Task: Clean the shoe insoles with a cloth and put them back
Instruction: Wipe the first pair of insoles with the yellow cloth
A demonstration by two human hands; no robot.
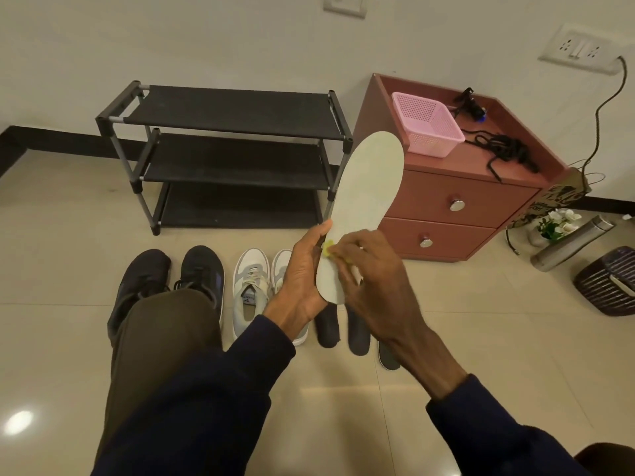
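Your left hand [302,269] grips the pale insole [367,187] only at its heel end, holding it upright above the floor. Your right hand [374,280] pinches a small yellow cloth [328,250] against that same end. The long toe half stands unsupported, so a firm upward wipe may bend it or twist it from your grip onto the dark insoles [328,326] below.

The insole [364,201] looks flat, smooth and matt. The yellow cloth [327,249] looks soft, though only a bit shows. The floor tiles [343,407] are shiny. The rack [233,108] has dull black cloth shelves on metal poles. The pink basket [426,128] is plastic mesh. The drawer knobs [457,204] are shiny metal.
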